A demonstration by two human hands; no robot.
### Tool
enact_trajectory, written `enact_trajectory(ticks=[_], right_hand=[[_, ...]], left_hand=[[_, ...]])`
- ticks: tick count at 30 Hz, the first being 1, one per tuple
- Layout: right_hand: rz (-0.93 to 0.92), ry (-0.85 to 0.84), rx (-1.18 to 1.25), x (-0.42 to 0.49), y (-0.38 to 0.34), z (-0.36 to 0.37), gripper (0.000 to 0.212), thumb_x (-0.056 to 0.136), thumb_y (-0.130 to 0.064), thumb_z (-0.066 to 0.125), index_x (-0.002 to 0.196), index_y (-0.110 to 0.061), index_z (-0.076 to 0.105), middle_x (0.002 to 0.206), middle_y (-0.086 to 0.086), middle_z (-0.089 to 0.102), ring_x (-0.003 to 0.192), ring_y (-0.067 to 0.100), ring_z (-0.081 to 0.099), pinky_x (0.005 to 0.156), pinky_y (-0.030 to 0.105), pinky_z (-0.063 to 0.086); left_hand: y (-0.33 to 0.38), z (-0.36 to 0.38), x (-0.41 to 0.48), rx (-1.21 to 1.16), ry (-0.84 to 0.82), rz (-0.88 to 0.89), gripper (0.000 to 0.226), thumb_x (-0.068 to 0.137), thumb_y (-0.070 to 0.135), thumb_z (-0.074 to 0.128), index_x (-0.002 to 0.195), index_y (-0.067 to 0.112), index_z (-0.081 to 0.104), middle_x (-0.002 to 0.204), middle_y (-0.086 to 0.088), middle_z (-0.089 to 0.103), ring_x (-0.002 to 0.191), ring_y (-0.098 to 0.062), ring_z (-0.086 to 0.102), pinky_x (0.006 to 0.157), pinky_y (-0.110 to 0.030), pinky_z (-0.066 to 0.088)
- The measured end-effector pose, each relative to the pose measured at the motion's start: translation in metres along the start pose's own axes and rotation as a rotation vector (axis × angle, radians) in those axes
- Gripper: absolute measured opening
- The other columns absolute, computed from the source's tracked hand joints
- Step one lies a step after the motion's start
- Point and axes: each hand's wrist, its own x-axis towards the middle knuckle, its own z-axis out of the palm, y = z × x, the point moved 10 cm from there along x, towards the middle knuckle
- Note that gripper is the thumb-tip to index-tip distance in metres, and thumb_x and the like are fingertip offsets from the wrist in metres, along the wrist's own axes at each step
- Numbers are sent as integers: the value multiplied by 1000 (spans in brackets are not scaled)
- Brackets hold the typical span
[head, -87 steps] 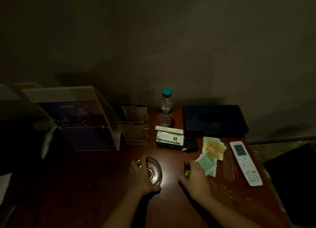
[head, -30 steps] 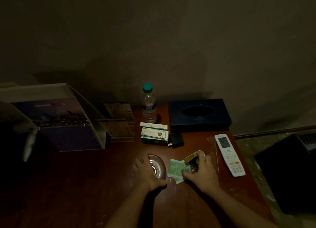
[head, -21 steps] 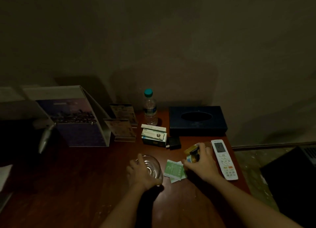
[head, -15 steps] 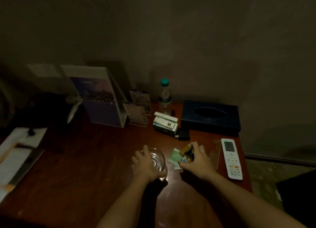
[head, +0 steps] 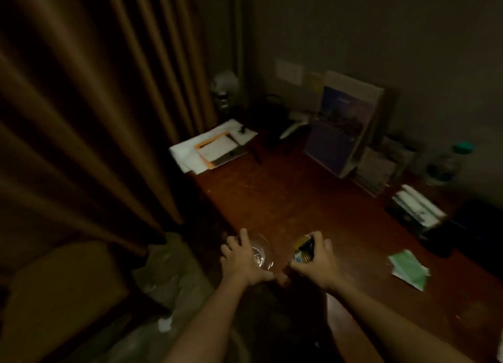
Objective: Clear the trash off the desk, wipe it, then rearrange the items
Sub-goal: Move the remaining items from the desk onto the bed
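Observation:
My left hand (head: 241, 262) grips a round glass ashtray (head: 261, 252) at the near left edge of the dark red wooden desk (head: 299, 199). Just to its right, my right hand (head: 315, 262) holds a small bunch of trash (head: 304, 249): a yellow wrapper, a dark piece and a gold-rimmed bit. Two green sachets (head: 408, 268) lie on the desk farther right, apart from both hands.
Left of the desk hang brown curtains (head: 95, 117), with a clear plastic bag (head: 168, 281) on the floor below. White papers (head: 215, 145), a standing brochure holder (head: 343, 126), small boxes (head: 416, 207) and a water bottle (head: 446, 164) line the back of the desk.
My view has swung left toward the curtains and the bag. Both hands moved left with the ashtray and the trash; the green sachets stayed behind on the desk.

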Motion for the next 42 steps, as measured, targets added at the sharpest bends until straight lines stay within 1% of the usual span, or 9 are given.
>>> enact_trajectory(ticks=[8, 15, 19, 22, 26, 28, 31, 37, 42], right_hand=[[-272, -292, -222, -65, -165, 232, 82, 71, -41, 77, 134, -26, 27, 134, 6, 34, 116, 27, 50, 92, 42, 51], [-503, -635, -321, -182, -248, 415, 75, 67, -45, 79, 123, -30, 31, 120, 2, 42, 102, 17, 51, 84, 30, 46], [-642, -826, -452, -248, -274, 505, 76, 61, -51, 76, 117, -34, 29, 119, 5, 45, 96, 20, 55, 82, 38, 51], [-749, -926, -574, -298, -294, 571, 73, 70, -47, 76, 123, -28, 30, 118, 4, 39, 102, 24, 51, 83, 35, 47], [-834, -1114, -699, -372, -301, 676, 63, 74, -42, 76, 118, -26, 34, 108, -1, 41, 94, 20, 49, 71, 27, 37], [-851, -1212, -702, -410, -298, 731, 64, 69, -40, 79, 115, -25, 36, 117, 6, 44, 96, 21, 51, 72, 28, 43], [-905, -1328, -810, -465, -292, 802, 82, 60, -55, 77, 124, -26, 33, 127, 8, 40, 107, 27, 51, 82, 36, 50], [-1087, -1470, -1078, -564, -281, 888, 71, 68, -50, 77, 114, -28, 28, 114, 4, 32, 102, 32, 51, 86, 44, 50], [-1133, -1503, -1225, -630, -255, 933, 70, 68, -56, 74, 113, -29, 28, 110, 2, 32, 99, 31, 53, 78, 36, 45]], left_hand=[[-286, -34, -107, -266, 147, -466, 129, 58, 54, 82, 150, 21, -3, 146, -14, 17, 131, -33, 25, 105, -42, 34], [-487, -4, -235, -414, 177, -824, 131, 62, 52, 82, 151, 21, -9, 153, -18, 8, 140, -39, 15, 112, -46, 30], [-576, 32, -320, -503, 184, -1008, 131, 66, 58, 77, 150, 16, -15, 154, -22, 4, 142, -41, 13, 114, -48, 22], [-629, 54, -380, -588, 268, -1149, 128, 61, 59, 79, 149, 18, -4, 147, -19, 16, 135, -38, 24, 107, -45, 33], [-698, 97, -452, -694, 335, -1320, 123, 57, 59, 81, 145, 21, 5, 138, -15, 23, 126, -34, 31, 100, -43, 39], [-730, 123, -484, -737, 342, -1410, 122, 61, 61, 79, 147, 20, 4, 139, -15, 23, 124, -33, 33, 99, -42, 39], [-770, 157, -530, -839, 345, -1532, 119, 64, 59, 77, 147, 19, 3, 140, -14, 22, 124, -34, 32, 99, -43, 38], [-800, 218, -605, -949, 314, -1695, 126, 60, 65, 77, 149, 18, 1, 142, -14, 17, 125, -34, 31, 100, -43, 38], [-819, 267, -646, -1048, 265, -1739, 125, 60, 61, 77, 149, 18, 1, 143, -13, 17, 126, -33, 29, 102, -41, 36]])
